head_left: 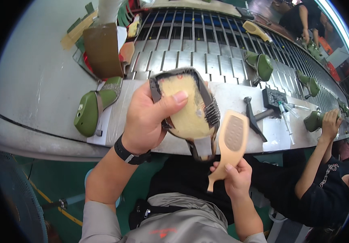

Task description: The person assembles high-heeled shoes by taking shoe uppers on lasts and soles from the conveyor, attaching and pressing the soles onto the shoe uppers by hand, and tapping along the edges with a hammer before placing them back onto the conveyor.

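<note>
My left hand (144, 117) grips a lasted shoe (190, 109), its underside turned up toward me. The thumb presses on the tan bottom, and dark, roughened upper edges fold in around it. In my right hand (237, 178) is a loose tan shoe sole (234, 131), pinched at its narrow end. A brown textured patch covers its wide part. Sole and shoe are side by side, over the bench's near edge. Left of my left hand, a green shoe last (86, 115) with a strap around it rests on white paper.
A hammer (252, 119), a black block (274, 98) and several syringes (286, 123) lie at right. Beyond runs a slatted metal conveyor (174, 52) carrying green lasts (263, 67) and a tan sole (255, 30). A co-worker's hand (330, 121) holds a last at right. A cardboard box (103, 48) stands left.
</note>
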{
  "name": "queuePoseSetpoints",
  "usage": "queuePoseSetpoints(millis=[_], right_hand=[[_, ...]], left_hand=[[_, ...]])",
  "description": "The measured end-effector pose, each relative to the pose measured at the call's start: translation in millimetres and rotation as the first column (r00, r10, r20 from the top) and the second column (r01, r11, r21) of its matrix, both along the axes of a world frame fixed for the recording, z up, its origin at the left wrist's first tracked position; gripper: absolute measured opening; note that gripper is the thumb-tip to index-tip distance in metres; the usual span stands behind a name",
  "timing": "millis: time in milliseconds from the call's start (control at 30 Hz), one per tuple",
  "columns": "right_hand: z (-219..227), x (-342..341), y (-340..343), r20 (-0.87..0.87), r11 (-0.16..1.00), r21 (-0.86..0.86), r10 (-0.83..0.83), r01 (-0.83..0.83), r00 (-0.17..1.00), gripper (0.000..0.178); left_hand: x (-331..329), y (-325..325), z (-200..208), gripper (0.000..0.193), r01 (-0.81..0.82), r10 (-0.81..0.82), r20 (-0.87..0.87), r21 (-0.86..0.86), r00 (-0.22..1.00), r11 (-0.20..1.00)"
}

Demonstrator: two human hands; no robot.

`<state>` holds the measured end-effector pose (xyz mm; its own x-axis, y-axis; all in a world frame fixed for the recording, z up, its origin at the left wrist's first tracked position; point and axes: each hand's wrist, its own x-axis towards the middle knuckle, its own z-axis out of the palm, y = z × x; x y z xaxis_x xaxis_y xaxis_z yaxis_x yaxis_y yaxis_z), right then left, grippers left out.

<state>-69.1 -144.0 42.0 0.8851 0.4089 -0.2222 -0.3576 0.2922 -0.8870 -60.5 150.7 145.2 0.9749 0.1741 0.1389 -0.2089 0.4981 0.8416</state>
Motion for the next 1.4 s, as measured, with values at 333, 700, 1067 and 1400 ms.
queuePoseSetpoints(millis=[333,700,1067,1400], right_hand=[[94,-5,40,0.204,0.931,0.167,0.289,-0.324,0.936,0.037],[101,-2,39,0.228,0.948,-0.088,0.318,-0.306,0.920,0.030],[100,-4,33,0.346,0.958,-0.114,0.288,-0.265,0.893,0.028],[102,-4,31,0.324,0.961,-0.111,0.278,-0.255,0.904,0.029]], left_hand=[[15,-30,-1,0.037,0.095,-0.120,0.180,0.142,0.976,0.985],[-16,-45,0,0.075,0.201,-0.220,0.242,0.101,0.945,0.974],[-17,-48,-8,0.078,0.197,-0.267,0.336,0.227,0.903,0.954],[-19,-52,-5,0.069,0.180,-0.258,0.331,0.247,0.908,0.952]])
